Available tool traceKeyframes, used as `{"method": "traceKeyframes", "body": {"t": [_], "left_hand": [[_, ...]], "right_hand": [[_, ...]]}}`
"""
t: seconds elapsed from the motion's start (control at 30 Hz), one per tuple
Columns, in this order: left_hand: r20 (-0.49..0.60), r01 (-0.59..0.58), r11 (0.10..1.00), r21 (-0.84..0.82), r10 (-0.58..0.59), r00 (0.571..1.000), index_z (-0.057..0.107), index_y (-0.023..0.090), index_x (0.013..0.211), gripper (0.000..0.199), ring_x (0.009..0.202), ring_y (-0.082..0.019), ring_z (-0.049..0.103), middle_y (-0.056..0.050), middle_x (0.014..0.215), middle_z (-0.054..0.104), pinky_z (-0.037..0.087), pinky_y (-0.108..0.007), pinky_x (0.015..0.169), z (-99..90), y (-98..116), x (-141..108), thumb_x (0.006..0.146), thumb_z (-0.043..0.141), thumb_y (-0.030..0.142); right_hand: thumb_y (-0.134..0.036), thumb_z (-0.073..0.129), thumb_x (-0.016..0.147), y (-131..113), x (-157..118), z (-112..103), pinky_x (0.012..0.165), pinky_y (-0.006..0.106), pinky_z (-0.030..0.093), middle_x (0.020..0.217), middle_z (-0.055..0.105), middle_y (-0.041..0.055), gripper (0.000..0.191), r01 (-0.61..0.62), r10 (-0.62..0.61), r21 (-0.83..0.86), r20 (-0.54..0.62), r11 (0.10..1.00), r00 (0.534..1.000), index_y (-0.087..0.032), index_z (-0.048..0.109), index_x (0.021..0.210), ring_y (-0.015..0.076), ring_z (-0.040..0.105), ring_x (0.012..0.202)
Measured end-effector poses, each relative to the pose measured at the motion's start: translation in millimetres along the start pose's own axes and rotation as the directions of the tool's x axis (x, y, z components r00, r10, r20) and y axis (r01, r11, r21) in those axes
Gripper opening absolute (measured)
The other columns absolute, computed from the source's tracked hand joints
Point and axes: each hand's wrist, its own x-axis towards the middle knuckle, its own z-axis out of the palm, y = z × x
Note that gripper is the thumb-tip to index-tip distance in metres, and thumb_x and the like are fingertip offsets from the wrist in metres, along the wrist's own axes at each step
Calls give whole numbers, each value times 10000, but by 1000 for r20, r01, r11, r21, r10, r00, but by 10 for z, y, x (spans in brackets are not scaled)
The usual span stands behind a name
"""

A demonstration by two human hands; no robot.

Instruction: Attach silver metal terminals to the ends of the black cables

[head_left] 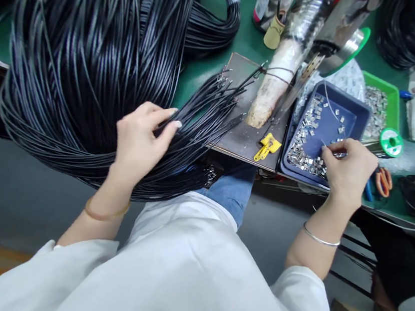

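Long black cables (95, 51) lie in a big looped bundle at the left, their loose ends fanned over a brown board (231, 143). My left hand (144, 135) is closed in a pinch at the cables, thumb and forefinger close together; a black cable runs at the fingertips. Small metal clips (305, 160) are scattered in a dark blue tray (362, 111) at the right. Over the tray's front right part, my right hand (350, 165) has its fingers pinched together; what is between them is too small to make out.
A wrapped, tape-covered machine part (277, 78) leans over the board, beside a yellow clip-like tool (268, 147). Behind the blue tray is a green tray (393, 102) of metal pieces. Solder spool (390, 142) and orange-handled scissors (383, 182) lie right of the trays.
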Motion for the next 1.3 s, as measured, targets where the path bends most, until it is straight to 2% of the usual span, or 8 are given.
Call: {"method": "traceKeyframes", "body": {"t": [0.13,0.23,0.4,0.63,0.77,0.87,0.93,1.3], "left_hand": [[-64,-178,984,32,179,982,747,215,991,181,923,-246,608,-81,919,676,450,-421,896,241,308,-108,895,645,331],[180,-327,938,115,304,935,734,167,975,206,833,-235,614,-90,857,678,459,-369,757,440,533,-81,936,562,274],[183,-238,961,140,211,960,701,149,869,187,828,-243,636,-101,847,679,449,-349,701,697,623,162,903,517,156],[-165,109,751,-651,-280,946,596,212,905,61,579,-85,528,0,817,652,433,-239,551,671,540,313,903,605,272],[304,321,426,-846,-111,946,624,204,907,156,392,-52,429,22,672,649,337,-221,395,450,801,158,851,688,335],[681,646,233,-727,118,723,625,166,898,150,361,-64,446,23,559,630,317,-205,362,439,998,23,827,687,283],[735,722,144,-677,93,671,609,154,872,156,363,-48,428,11,579,648,297,-190,362,536,1062,-31,815,690,274],[592,561,312,-767,9,806,661,127,747,202,531,-59,531,15,622,627,438,-190,541,804,1099,-41,797,757,298]], "right_hand": [[-218,719,665,-45,96,65,682,360,321,673,614,-1,236,-54,56,-127,18,990,998,-210,490,610,126,556,677],[-208,708,659,-60,121,104,669,363,295,658,598,-11,274,-70,69,-107,-11,992,998,-226,442,595,128,551,668],[-131,747,610,-94,22,83,650,334,344,643,578,-17,351,-44,39,-50,-88,998,995,-243,415,595,112,508,611],[-144,697,694,-348,-415,-187,520,249,452,695,652,6,137,222,-21,439,-418,871,908,-203,574,710,101,583,557],[-165,751,730,-739,-738,-305,416,232,463,717,658,-15,211,261,11,774,-327,576,945,-201,544,710,103,614,491],[-165,746,776,-1002,-937,-270,596,292,596,816,700,1,130,319,-12,716,-399,621,917,-200,621,776,146,712,714],[-169,712,817,-1101,-1018,-190,718,357,627,877,715,9,86,376,-82,658,-431,652,899,-218,642,818,166,724,813],[-220,667,863,-1170,-1043,119,700,277,619,915,703,19,37,163,-135,872,-112,461,984,-212,699,847,133,704,854]]}}
